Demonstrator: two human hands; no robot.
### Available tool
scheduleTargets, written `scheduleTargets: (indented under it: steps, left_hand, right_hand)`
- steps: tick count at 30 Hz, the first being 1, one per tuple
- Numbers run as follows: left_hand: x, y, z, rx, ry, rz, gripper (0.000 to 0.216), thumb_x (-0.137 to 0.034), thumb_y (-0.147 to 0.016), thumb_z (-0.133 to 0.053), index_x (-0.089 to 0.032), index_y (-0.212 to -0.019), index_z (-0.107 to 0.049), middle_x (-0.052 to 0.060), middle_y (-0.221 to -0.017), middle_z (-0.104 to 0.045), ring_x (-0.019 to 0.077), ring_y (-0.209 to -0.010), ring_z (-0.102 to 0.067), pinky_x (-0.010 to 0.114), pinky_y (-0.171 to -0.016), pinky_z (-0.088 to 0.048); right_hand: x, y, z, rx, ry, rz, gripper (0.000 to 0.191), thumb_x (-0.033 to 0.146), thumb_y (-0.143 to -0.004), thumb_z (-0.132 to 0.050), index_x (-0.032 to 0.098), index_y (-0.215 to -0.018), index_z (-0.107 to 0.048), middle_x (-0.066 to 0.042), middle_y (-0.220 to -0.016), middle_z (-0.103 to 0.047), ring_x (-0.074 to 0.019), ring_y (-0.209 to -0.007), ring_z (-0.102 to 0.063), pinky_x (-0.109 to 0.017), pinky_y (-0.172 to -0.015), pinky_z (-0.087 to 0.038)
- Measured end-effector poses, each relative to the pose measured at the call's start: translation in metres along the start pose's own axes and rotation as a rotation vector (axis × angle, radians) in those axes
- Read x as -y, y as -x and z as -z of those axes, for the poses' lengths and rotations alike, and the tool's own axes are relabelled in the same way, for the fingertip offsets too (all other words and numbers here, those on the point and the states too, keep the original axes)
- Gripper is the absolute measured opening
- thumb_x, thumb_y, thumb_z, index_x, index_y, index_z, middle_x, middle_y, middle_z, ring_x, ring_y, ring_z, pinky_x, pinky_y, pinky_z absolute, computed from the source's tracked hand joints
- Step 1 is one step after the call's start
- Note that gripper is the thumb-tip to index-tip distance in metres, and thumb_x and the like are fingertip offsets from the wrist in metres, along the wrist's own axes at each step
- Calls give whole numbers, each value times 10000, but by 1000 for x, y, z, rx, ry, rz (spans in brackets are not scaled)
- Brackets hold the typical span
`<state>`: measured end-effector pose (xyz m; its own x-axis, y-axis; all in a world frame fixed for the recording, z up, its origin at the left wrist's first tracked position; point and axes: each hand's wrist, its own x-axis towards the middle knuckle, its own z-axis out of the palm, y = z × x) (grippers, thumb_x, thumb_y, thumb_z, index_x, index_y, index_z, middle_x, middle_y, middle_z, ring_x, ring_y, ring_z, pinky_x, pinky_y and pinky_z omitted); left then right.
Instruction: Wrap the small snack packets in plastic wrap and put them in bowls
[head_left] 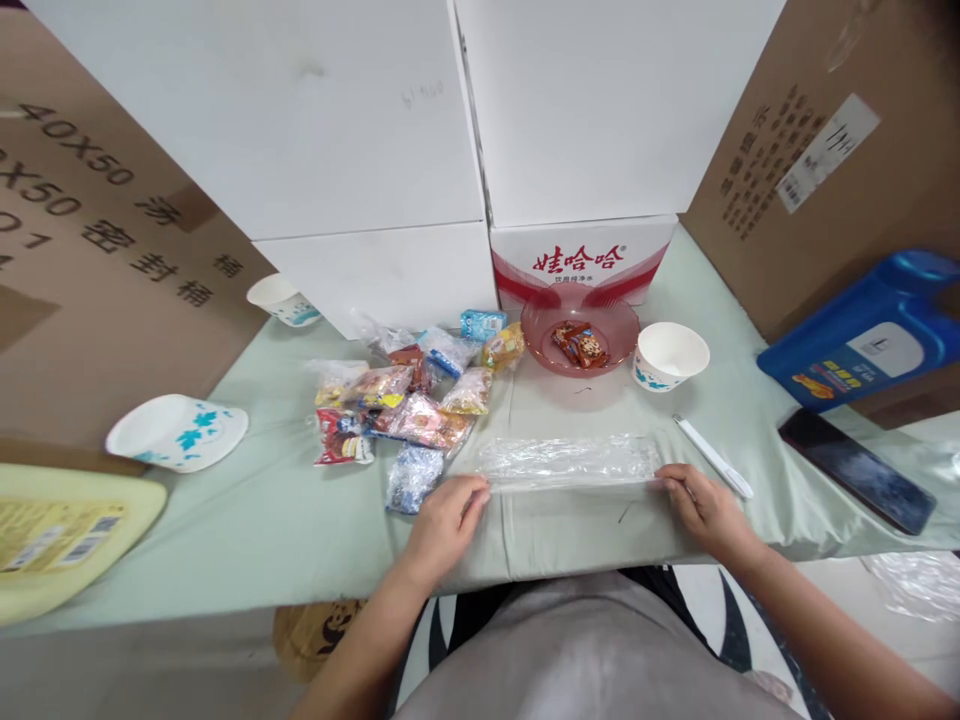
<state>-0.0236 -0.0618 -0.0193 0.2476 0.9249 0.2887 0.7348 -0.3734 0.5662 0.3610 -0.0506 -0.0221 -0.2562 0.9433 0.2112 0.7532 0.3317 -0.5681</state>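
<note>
A clear plastic bag [570, 460] lies flat on the green cloth, stretched sideways between my two hands. My left hand [448, 522] pinches its near left corner, and my right hand [701, 505] pinches the near right corner. Just beyond my left hand is a pile of wrapped snacks [420, 418]. Past the bag stands a translucent red bowl [541, 345] with a few brown snack packets [580, 345] inside. Beside the bowl sits a white paper cup [673, 352]. A white box cutter [712, 457] rests near my right hand.
A dark phone [857, 470] and a blue bottle [862, 330] are at the right. On the left are two tipped paper cups [180, 432] and a pale yellow bottle [71, 540]. White boxes [375, 120] and brown cartons [112, 200] wall in the far side.
</note>
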Motion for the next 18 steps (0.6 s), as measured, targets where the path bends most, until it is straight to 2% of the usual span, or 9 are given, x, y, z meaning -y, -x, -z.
scheduleTargets:
  steps: [3, 7, 9, 14, 16, 18]
  left_hand:
    - [2, -9, -6, -55, 10, 211, 140, -286, -920, -471, -212, -950, -587, 22, -819, -721, 184, -761, -700, 299, -699, -540]
    - [0, -27, -15, -33, -97, 358, 112, -242, -896, -475, -208, -907, -581, 11, -737, -703, 184, -660, -682, 279, -622, -493]
    - [-3, -35, -18, -19, -225, 382, 103, -221, -886, -489, -201, -903, -589, 21, -754, -707, 188, -651, -675, 276, -608, -468]
    - [-10, -41, -26, -12, -492, 355, 125, -213, -887, -482, -195, -880, -606, 33, -750, -700, 190, -650, -663, 263, -583, -436]
    - [-11, -40, -29, -26, -564, 345, 145, -210, -891, -466, -195, -878, -610, 31, -722, -680, 185, -628, -645, 259, -568, -431]
    - [-11, -39, -31, -58, -611, 315, 143, -204, -889, -469, -187, -896, -611, 45, -745, -664, 193, -646, -632, 269, -574, -441]
  right_hand:
    - [2, -11, -9, -39, 52, -124, 268, 332, -955, -354, 232, -1006, -597, -46, -889, -723, -200, -765, -691, -339, -740, -549]
    - [5, -28, -18, -81, 175, -173, 290, 330, -958, -356, 214, -1032, -611, -68, -995, -720, -226, -888, -682, -346, -790, -518]
    - [6, -35, -22, -72, 268, -185, 294, 321, -965, -355, 208, -1040, -616, -72, -1028, -714, -231, -895, -680, -337, -753, -507]
    - [9, -42, -31, 8, 489, -239, 294, 339, -978, -389, 187, -1085, -616, -83, -1040, -693, -214, -752, -663, -310, -602, -444]
    - [11, -42, -32, 7, 546, -238, 306, 350, -978, -395, 181, -1115, -611, -93, -1041, -672, -214, -745, -646, -314, -602, -437]
    - [11, -41, -32, -35, 583, -203, 319, 354, -973, -402, 168, -1132, -608, -115, -1055, -644, -238, -837, -632, -335, -684, -461]
